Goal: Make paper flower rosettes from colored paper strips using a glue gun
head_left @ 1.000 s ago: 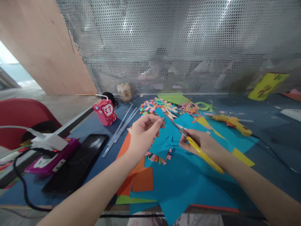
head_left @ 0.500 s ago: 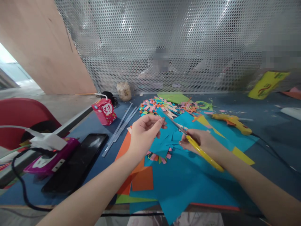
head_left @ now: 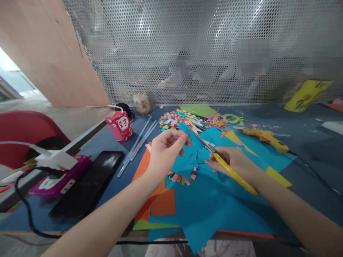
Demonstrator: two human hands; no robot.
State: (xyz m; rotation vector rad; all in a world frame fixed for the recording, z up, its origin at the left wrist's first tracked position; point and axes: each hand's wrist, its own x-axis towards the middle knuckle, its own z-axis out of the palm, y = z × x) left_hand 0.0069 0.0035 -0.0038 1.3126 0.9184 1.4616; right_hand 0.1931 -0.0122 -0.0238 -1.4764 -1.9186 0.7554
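Observation:
Between the thumb and fingers of my left hand (head_left: 168, 146) is a small piece of blue paper (head_left: 183, 126). My right hand (head_left: 230, 160) grips yellow-handled scissors (head_left: 227, 169), their blades pointing up and left along the edge of that piece. Below both hands lie several blue paper sheets (head_left: 209, 203) and cut scraps. A round fringed paper flower (head_left: 184, 177) is partly covered by a blue sheet. Behind my left hand sit more fringed paper flowers (head_left: 180, 116) in pink, orange and blue.
A yellow glue gun (head_left: 268, 138) lies at right, its cable trailing. Clear glue sticks (head_left: 139, 142), a pink drink box (head_left: 119, 126), a black phone (head_left: 88, 185) and a purple power strip (head_left: 50, 185) are at left. A jar (head_left: 142, 103) stands by the perforated metal panel (head_left: 160, 46).
Hands, scissors and blue piece hold nearly the same pose. The whole view has shifted very slightly.

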